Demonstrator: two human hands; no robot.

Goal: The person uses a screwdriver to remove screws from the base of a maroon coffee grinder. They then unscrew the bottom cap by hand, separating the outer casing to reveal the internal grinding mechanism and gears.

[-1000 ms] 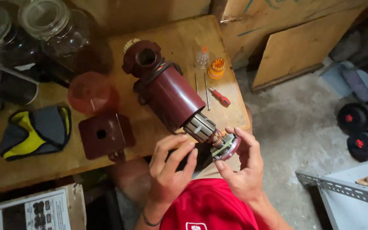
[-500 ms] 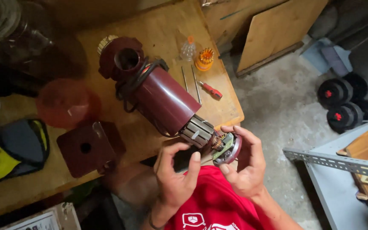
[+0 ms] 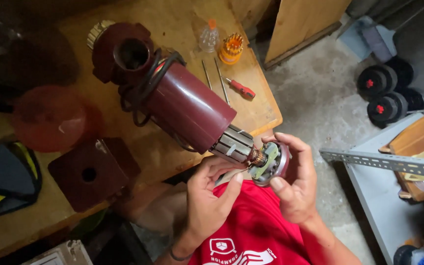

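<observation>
One wooden workbench (image 3: 182, 19); concrete floor (image 3: 315, 98).

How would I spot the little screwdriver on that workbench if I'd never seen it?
Start at the wooden bench and go to its right corner, past the big maroon motor. The screwdriver lies beside two bare metal rods, below the orange bit holder. It alone has a red handle.
</observation>
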